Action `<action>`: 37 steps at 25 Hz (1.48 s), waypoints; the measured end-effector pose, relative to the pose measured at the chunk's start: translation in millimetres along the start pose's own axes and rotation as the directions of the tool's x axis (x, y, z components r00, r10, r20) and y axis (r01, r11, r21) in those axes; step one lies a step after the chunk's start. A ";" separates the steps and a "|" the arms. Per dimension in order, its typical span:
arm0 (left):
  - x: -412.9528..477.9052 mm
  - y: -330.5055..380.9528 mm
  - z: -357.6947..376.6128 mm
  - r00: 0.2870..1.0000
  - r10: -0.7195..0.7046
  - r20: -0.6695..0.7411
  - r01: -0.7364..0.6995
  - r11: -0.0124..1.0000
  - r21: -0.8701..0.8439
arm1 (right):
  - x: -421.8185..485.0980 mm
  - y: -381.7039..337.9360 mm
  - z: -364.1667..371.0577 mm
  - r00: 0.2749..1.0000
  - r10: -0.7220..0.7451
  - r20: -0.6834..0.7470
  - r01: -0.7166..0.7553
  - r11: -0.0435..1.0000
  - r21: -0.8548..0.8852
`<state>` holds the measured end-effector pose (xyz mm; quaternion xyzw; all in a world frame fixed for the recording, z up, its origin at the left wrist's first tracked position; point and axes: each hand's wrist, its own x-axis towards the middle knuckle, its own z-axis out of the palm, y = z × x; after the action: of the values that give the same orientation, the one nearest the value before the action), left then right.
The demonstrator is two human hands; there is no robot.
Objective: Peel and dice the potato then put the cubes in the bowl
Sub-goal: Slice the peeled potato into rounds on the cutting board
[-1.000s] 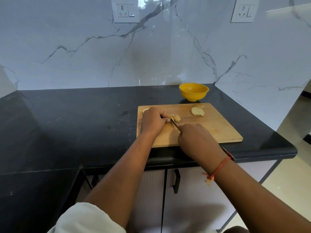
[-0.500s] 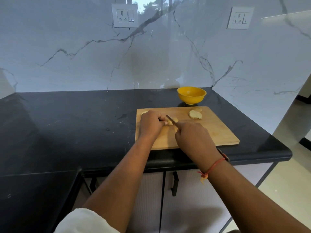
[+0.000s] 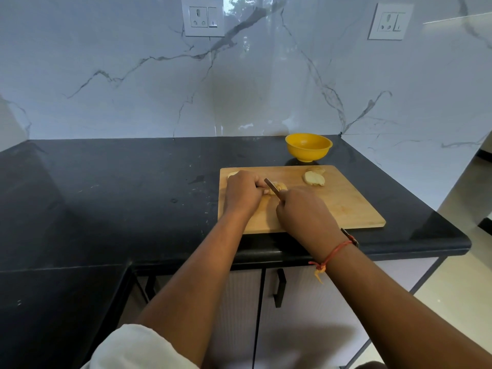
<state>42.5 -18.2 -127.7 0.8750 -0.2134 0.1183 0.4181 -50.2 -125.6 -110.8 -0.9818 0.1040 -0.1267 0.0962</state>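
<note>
A wooden cutting board (image 3: 346,209) lies on the black counter. My left hand (image 3: 243,193) curls its fingers over a peeled potato piece (image 3: 279,187) at the board's back left and holds it down. My right hand (image 3: 303,211) grips a knife (image 3: 272,188) whose blade rests across that piece. Two more peeled potato pieces (image 3: 314,178) lie at the board's back right. A pale bit (image 3: 232,173) peeks out behind my left hand. The yellow bowl (image 3: 308,146) stands just behind the board, and I see nothing in it.
The black counter (image 3: 119,195) stretches left and wraps round toward me at the left. A marble wall with two sockets (image 3: 203,18) rises behind. The counter's edge runs just in front of the board, with cabinet doors (image 3: 279,288) below.
The knife blade rose from flat against the potato to a tilted position across it. My hands stayed at the same spot on the board. The camera tipped a little.
</note>
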 end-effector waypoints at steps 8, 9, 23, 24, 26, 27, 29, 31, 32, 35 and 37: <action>0.5 -0.2 -0.7 1.000 -0.011 0.004 0.011 1.000 0.007 | 10.7 -8.6 0.9 0.998 0.042 0.044 -0.039 0.998 -0.057; 0.3 -0.1 -1.4 1.000 -0.011 0.007 0.011 1.000 0.005 | 11.0 -10.5 -1.4 0.998 0.043 0.047 -0.040 0.997 -0.062; 1.4 0.8 1.3 0.999 -0.038 -0.005 0.038 0.999 0.000 | -14.0 5.4 -12.1 0.988 0.048 0.146 -0.037 0.996 -0.076; 1.5 0.4 1.5 0.999 -0.035 -0.003 0.035 0.999 0.002 | -17.9 7.1 -13.9 0.990 0.042 0.137 -0.028 0.995 -0.099; 1.4 -0.2 1.8 0.999 -0.033 0.001 0.033 0.999 0.015 | -27.7 11.1 -18.2 0.997 0.014 0.080 -0.002 0.989 -0.151; 1.5 -0.3 2.0 0.999 -0.034 0.002 0.034 0.999 0.021 | -33.0 13.4 -22.1 0.999 0.005 0.041 0.002 0.989 -0.151; 2.2 -1.0 2.3 0.999 -0.032 0.003 0.032 0.999 0.029 | -41.6 16.5 -33.2 0.999 -0.001 -0.051 -0.004 0.995 -0.098; 1.6 -1.5 1.8 1.000 -0.026 0.002 0.026 0.999 0.039 | -37.6 20.2 -41.4 0.986 0.009 -0.166 -0.012 1.000 -0.017; 0.8 -0.5 1.0 1.000 -0.021 0.001 0.021 0.999 0.043 | -29.6 23.2 -42.0 0.976 0.024 -0.216 -0.016 0.999 0.037; -3.6 6.7 -0.2 0.999 0.018 0.032 -0.019 0.999 0.026 | 1.1 32.7 -31.7 0.969 0.100 -0.224 -0.050 0.974 0.221; -4.1 8.8 0.7 0.994 0.054 0.090 -0.059 0.997 0.044 | 14.4 37.0 -20.3 0.974 0.142 -0.178 -0.078 0.943 0.324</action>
<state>34.8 -22.6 -123.7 0.8824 -0.2537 0.0958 0.3844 -48.7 -167.7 -96.2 -0.9287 0.1464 -0.2336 0.2479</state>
